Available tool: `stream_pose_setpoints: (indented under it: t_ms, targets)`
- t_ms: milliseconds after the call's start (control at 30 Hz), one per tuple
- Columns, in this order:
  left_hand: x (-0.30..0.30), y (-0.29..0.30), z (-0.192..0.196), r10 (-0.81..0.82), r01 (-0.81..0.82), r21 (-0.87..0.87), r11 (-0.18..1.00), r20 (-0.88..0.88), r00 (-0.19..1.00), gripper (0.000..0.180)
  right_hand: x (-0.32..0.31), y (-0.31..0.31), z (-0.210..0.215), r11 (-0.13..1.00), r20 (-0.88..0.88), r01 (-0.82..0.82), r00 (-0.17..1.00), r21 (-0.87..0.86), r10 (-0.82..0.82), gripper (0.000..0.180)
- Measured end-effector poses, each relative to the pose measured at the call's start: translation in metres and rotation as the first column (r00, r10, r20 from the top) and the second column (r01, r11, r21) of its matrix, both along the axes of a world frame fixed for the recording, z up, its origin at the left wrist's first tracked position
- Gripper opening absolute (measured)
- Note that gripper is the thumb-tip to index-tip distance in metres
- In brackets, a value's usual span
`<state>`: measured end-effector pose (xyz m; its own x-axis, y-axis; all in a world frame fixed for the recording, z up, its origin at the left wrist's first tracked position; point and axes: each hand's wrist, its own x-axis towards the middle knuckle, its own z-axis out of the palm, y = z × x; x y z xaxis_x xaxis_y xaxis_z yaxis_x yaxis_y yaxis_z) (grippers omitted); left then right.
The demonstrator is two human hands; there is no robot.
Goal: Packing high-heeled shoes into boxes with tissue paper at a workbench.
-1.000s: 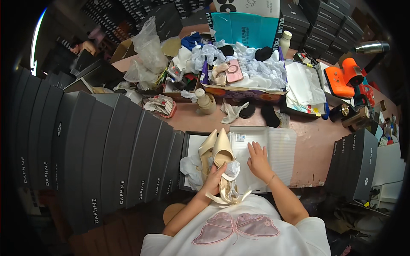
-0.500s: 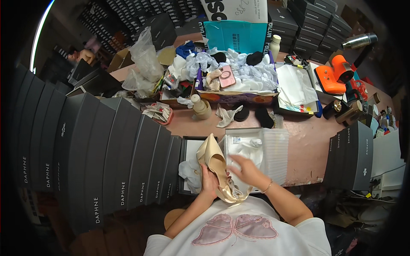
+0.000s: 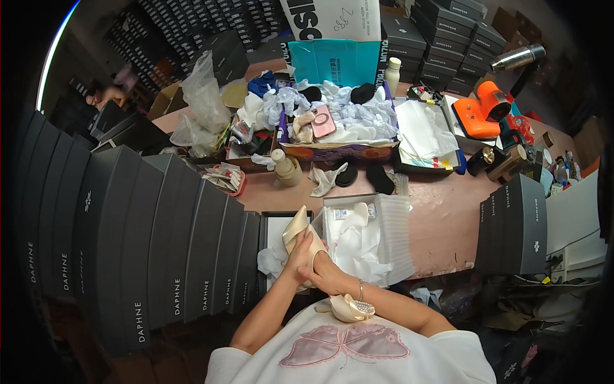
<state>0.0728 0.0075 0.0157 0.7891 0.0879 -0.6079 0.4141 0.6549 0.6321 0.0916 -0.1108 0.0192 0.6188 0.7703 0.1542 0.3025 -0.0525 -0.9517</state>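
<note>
A pair of cream pointed-toe shoes is held in front of my chest, over the shoe boxes. My left hand wraps around them from the left. My right hand is at the opening of the nearer shoe, with its fingers partly hidden inside and its thumb by my left hand. Below my right wrist, the gathered cream back part with pearl-like beads rests close to my shirt. Behind the hands lies an open box with white tissue paper. Another open box with crumpled tissue sits to the left.
Dark shoe boxes stand in a long row at the left; more boxes stand at the right. Across the pink table are a cream bottle, a carton of crumpled tissue with a pink phone, and an orange device.
My right hand has moved left and down from beside the shoes into the opening of one. The beaded back part now lies below my right wrist. The view has shifted slightly.
</note>
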Motion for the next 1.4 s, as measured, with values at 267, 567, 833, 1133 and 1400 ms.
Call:
stream_pose_setpoints:
  t_ms: [267, 567, 833, 1133, 1400]
  targets:
    - [-0.014, 0.021, -0.04, 0.138, -0.138, -0.002, 0.99, -0.005, 0.99, 0.05, 0.006, 0.022, -0.006, 0.993, -0.283, -0.112, 0.954, -0.032, 0.099, 0.07]
    - [-0.002, 0.017, 0.009, 0.044, -0.046, 0.07, 0.996, 0.038, 0.998, 0.049, -0.002, 0.022, 0.007, 0.998, -0.004, -0.026, 1.0, -0.052, 0.026, 0.08]
    - [-0.011, 0.003, 0.012, 0.099, -0.1, 0.007, 0.995, 0.082, 0.992, 0.051, -0.003, -0.069, 0.048, 0.89, -0.53, -0.446, 0.779, -0.096, 0.333, 0.067]
    - [-0.063, -0.025, -0.011, 0.319, -0.328, -0.41, 0.851, -0.092, 0.943, 0.074, 0.052, -0.061, 0.035, 0.931, -0.135, 0.08, 0.981, -0.357, -0.136, 0.029]
    - [-0.041, -0.019, 0.018, 0.379, -0.372, -0.59, 0.717, -0.118, 0.918, 0.074, 0.185, -0.072, -0.082, 0.552, 0.564, 0.413, 0.815, -0.725, 0.131, 0.028]
